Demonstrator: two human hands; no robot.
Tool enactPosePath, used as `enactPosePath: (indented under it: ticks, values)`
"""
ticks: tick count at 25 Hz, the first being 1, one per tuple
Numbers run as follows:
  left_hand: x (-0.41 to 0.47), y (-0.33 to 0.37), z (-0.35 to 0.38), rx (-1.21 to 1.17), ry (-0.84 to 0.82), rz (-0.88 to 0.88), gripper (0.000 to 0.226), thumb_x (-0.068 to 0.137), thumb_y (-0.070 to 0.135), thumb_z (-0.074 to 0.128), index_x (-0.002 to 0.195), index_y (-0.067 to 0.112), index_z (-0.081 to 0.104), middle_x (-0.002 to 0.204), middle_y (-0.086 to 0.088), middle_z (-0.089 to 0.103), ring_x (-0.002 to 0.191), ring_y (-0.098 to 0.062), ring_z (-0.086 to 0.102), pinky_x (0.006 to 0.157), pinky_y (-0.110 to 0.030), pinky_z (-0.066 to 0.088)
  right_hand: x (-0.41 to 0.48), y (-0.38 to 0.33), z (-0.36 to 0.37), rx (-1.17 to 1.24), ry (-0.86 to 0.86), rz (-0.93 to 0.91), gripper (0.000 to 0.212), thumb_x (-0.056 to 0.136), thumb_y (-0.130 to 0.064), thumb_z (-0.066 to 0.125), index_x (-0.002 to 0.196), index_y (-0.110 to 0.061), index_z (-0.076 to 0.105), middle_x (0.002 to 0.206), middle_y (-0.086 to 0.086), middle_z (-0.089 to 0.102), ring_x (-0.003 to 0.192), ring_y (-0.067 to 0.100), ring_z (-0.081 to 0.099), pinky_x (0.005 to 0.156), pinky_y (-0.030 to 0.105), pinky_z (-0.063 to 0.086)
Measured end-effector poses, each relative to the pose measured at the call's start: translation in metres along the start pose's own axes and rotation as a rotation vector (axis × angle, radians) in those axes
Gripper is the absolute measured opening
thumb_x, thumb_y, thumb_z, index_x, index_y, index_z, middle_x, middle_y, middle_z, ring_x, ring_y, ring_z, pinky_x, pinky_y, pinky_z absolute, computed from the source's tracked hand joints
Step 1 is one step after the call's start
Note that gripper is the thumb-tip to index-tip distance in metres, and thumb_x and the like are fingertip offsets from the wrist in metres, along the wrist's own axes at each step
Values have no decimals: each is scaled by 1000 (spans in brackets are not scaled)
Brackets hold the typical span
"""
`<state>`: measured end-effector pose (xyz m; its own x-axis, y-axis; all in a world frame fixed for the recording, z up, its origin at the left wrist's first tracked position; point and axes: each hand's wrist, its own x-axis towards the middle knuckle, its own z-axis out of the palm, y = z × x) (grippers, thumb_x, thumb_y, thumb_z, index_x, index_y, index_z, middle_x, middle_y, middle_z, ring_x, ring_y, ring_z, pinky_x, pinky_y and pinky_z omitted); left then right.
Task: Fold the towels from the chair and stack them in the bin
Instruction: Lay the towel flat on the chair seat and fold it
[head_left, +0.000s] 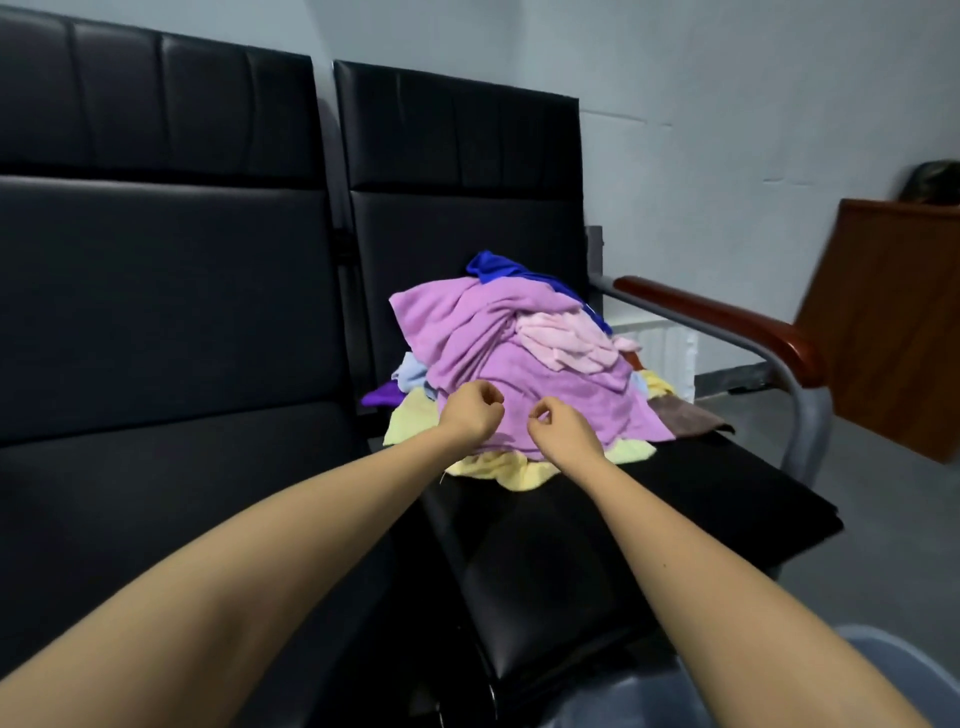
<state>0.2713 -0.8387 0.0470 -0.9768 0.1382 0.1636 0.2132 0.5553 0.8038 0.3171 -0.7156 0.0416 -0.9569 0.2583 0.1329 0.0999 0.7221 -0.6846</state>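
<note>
A heap of crumpled towels lies on the black chair seat (649, 499). A large purple towel (519, 374) covers the top, with a pink towel (566, 338), a blue towel (493, 265), a yellow towel (498, 470) and a brown towel (685, 415) showing around it. My left hand (470, 413) and my right hand (558, 426) are stretched out side by side in front of the purple towel's lower edge. On both hands the fingers are curled in, and no cloth shows between them. The grey-blue bin (883, 654) peeks in at the bottom right, partly hidden by my right forearm.
A second black seat (182, 467) adjoins on the left. The chair's metal armrest with a wooden pad (727, 317) runs along the right side. A wooden cabinet (893, 322) stands at the right, against a pale wall.
</note>
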Motion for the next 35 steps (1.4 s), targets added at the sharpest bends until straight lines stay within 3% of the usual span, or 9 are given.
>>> enactPosePath:
  ticks: [6, 9, 11, 17, 20, 23, 30, 32, 35]
  values:
    - [86, -16, 0, 281, 172, -74, 56, 84, 12, 55, 136, 9, 34, 129, -13, 51, 118, -35, 49, 94, -41, 41, 60, 13, 15, 50, 13, -23, 24, 92, -14, 48, 115, -12, 51, 81, -1, 51, 86, 25, 55, 72, 32, 41]
    - [97, -33, 3, 219, 226, -82, 1, 84, 9, 52, 83, 9, 53, 99, -20, 65, 99, -36, 59, 75, -37, 42, 73, 14, 29, 74, -18, -57, 25, 93, -13, 48, 118, -12, 49, 83, 0, 51, 83, 22, 51, 69, 30, 39]
    - [96, -32, 7, 75, 367, 61, 32, 83, 12, 50, 55, 16, 35, 75, -20, 61, 82, -36, 57, 67, -37, 36, 75, 14, 33, 90, 2, -79, 37, 92, -12, 49, 128, -14, 44, 95, 4, 54, 89, 22, 54, 73, 30, 41]
    - [59, 9, -1, -707, 137, 269, 19, 73, 16, 44, 57, 20, 33, 53, 10, 33, 53, -9, 32, 51, -26, 32, 72, -9, 24, 34, 115, -222, 101, 80, -20, 70, 150, -34, -1, 156, 7, 8, 131, 34, 38, 97, 47, 45]
    - [38, 22, -9, -718, 12, 322, 26, 84, 13, 52, 62, 17, 40, 56, 12, 43, 57, -4, 43, 55, -21, 38, 64, -24, 13, 202, 113, -224, 60, 85, -9, 64, 139, -9, 38, 141, 18, 42, 112, 24, 54, 80, 11, 42]
    - [32, 33, -28, -980, 5, 181, 17, 88, 22, 48, 81, 16, 62, 86, -3, 63, 85, -15, 58, 77, -27, 46, 47, -35, 10, 441, 176, -102, 14, 88, 1, 53, 100, -3, 58, 90, 13, 61, 87, 24, 58, 63, 16, 39]
    - [-1, -16, -47, -148, -360, 270, 63, 88, 19, 66, 140, 17, 30, 122, 9, 43, 119, -9, 43, 84, -3, 34, 31, -80, -11, 1100, 125, 197, 31, 81, -45, 67, 84, -15, 60, 82, 7, 65, 82, 20, 62, 74, 26, 51]
    - [0, -33, -50, 18, -324, 360, 66, 66, 23, 83, 123, 13, 51, 108, 6, 57, 102, -11, 54, 84, -8, 41, 24, -89, -14, 1164, -84, 210, 69, 63, -64, 72, 108, -12, 64, 106, 14, 69, 99, 28, 64, 92, 40, 50]
    - [4, -45, -64, 61, -348, 199, 50, 47, 36, 77, 89, 9, 67, 92, -8, 71, 91, -26, 67, 85, -40, 55, 13, -97, -21, 1227, -227, 199, 57, 77, -54, 65, 109, -6, 63, 105, 17, 68, 98, 28, 64, 90, 37, 48]
